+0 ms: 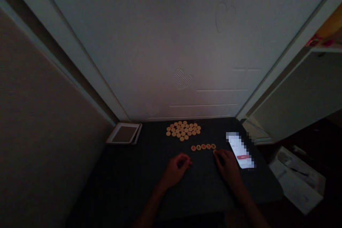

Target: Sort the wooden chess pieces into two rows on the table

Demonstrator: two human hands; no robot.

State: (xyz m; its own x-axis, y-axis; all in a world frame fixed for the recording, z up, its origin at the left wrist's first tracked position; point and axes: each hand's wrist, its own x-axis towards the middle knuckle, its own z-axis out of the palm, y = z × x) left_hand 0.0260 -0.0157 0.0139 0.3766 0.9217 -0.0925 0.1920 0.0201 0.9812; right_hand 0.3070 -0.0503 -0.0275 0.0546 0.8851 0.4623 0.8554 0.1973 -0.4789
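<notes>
Disc row well inside tabletop edges

Left hand, right hand bare; forearms apparently bare too, dim.

The head camera looks forward and downward; the table lies below.

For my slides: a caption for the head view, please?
Right hand touching a round piece near five marked pieces in a row, plain pieces clustered beyond.
</notes>
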